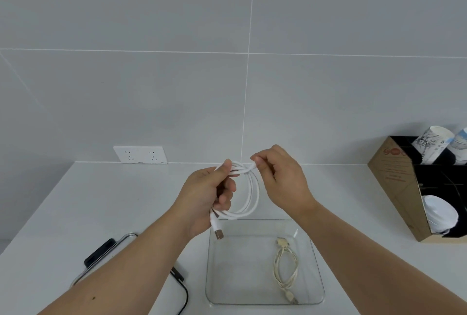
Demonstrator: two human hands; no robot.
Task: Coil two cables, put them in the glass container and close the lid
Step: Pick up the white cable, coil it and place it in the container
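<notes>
A white cable (253, 196) hangs in loops above the far edge of the glass container (214, 276). My left hand (204, 196) grips the loops on their left side, and the cable's USB plug dangles below that hand. My right hand (280, 178) pinches the cable's other end at the top of the coil. A second, cream-coloured cable (285, 266) lies coiled inside the container, towards its right side. The lid (118, 241), with a black clip, lies to the left on the counter, mostly hidden by my left forearm.
A white counter (113, 201) runs to a grey tiled wall with a double socket (140, 154). At the right stands a cardboard holder (404, 188) with paper cups. A thin black cord (182, 287) lies near the lid.
</notes>
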